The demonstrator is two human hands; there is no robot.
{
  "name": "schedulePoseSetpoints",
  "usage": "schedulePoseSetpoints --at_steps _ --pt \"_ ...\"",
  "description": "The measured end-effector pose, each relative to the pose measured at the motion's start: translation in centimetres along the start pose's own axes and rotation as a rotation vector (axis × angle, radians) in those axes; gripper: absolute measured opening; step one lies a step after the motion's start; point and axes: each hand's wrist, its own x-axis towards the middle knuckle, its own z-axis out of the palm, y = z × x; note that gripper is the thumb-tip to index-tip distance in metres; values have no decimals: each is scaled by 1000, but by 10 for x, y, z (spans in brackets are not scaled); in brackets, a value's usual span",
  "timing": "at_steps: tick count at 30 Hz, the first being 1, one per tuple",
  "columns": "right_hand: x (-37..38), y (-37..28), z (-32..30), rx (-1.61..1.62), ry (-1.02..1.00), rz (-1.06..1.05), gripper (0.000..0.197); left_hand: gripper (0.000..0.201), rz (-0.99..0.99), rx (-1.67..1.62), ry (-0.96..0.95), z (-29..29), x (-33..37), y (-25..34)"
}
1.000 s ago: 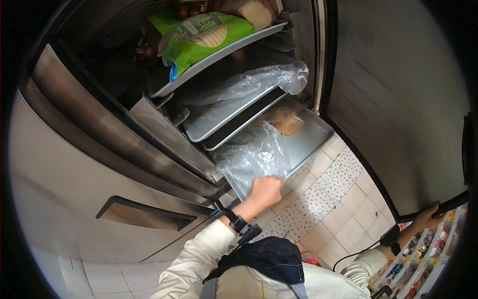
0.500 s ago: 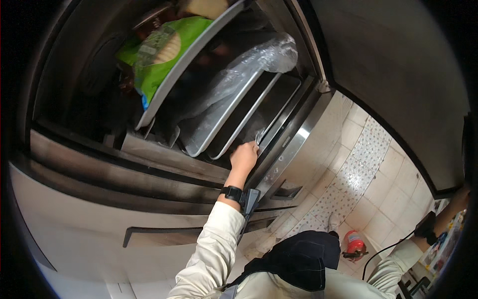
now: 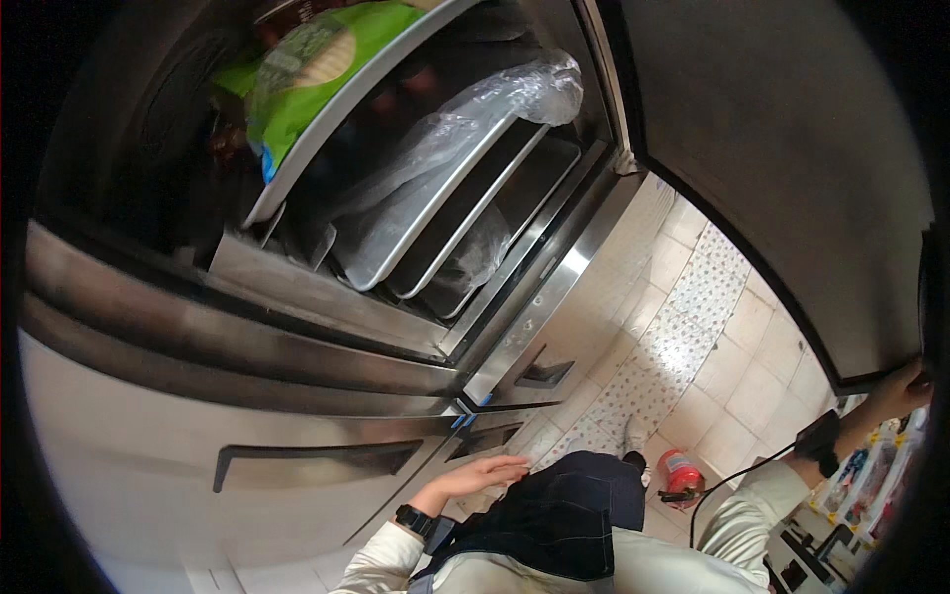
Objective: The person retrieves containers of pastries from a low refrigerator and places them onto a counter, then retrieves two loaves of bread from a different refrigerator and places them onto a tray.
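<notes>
The left hand [image 3: 485, 476], at six o'clock, is spread flat and empty beside the dark apron [image 3: 579, 500]. The right hand [image 3: 899, 389], between three and four, meets the edge of the swung-out cabinet door [image 3: 782, 178] at two; its grip cannot be told. Toward twelve, the lowest metal tray [image 3: 550, 168] bears clear plastic [image 3: 483, 255]; a green bag [image 3: 366, 30] sits at eleven.

No legible text, labels, numbers or signs.
</notes>
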Motion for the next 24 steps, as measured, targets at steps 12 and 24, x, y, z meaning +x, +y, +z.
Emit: schedulePoseSetpoints --at_steps 12,24 --pt "-43 -108 -39 143 -5 54 63 70 213 -879 440 -11 -53 -143" --pt "-136 -227 -111 191 -314 19 75 62 544 -668 606 -11 0 -175"
